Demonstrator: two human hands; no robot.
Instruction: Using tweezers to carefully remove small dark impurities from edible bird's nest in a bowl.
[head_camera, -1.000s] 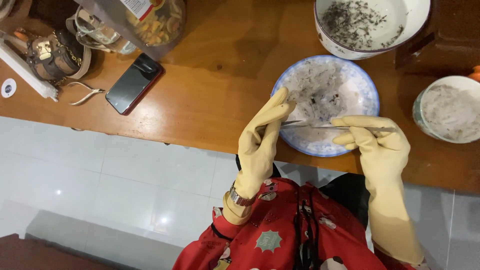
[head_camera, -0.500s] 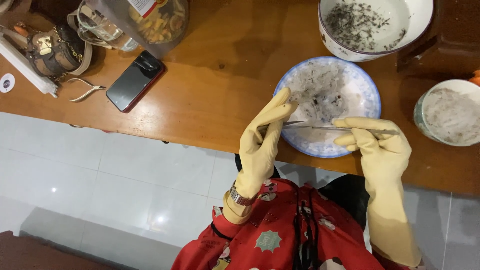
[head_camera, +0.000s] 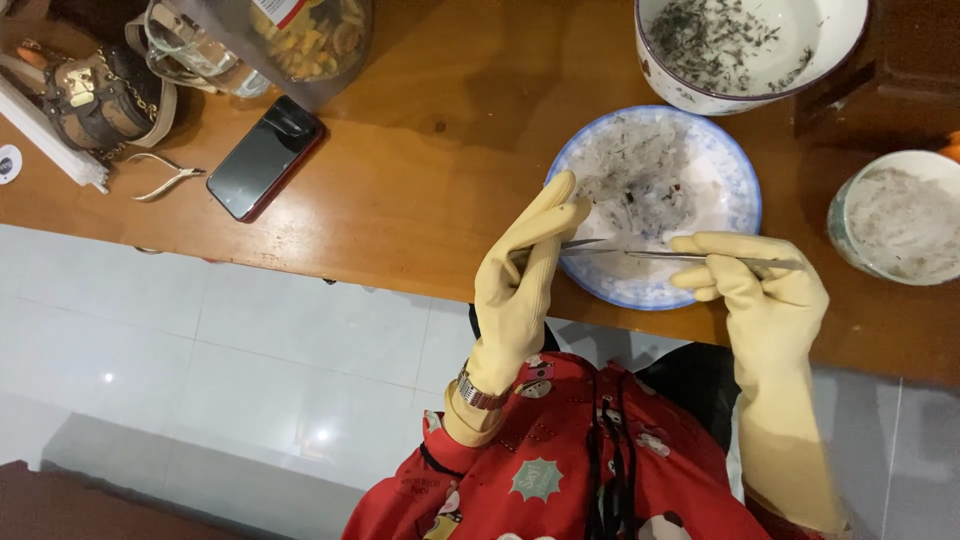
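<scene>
While both hands work in pale yellow rubber gloves, the left hand (head_camera: 525, 285) pinches at the tip of long metal tweezers (head_camera: 680, 256), which the right hand (head_camera: 765, 295) grips closed. Just beyond lies the blue-rimmed plate (head_camera: 735, 170), still strewn with translucent, fibrous white shreds bearing dark flecks: sorting appears unfinished. Farther off, a white bowl (head_camera: 850, 45) holds many removed dark specks; a green-rimmed bowl (head_camera: 850, 205) holds white strands.

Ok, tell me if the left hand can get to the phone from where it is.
Probably yes. The left hand is by the blue-rimmed plate, its fingertips at the tweezers' tip. The phone lies further left on the table, with bare wood between them.
</scene>
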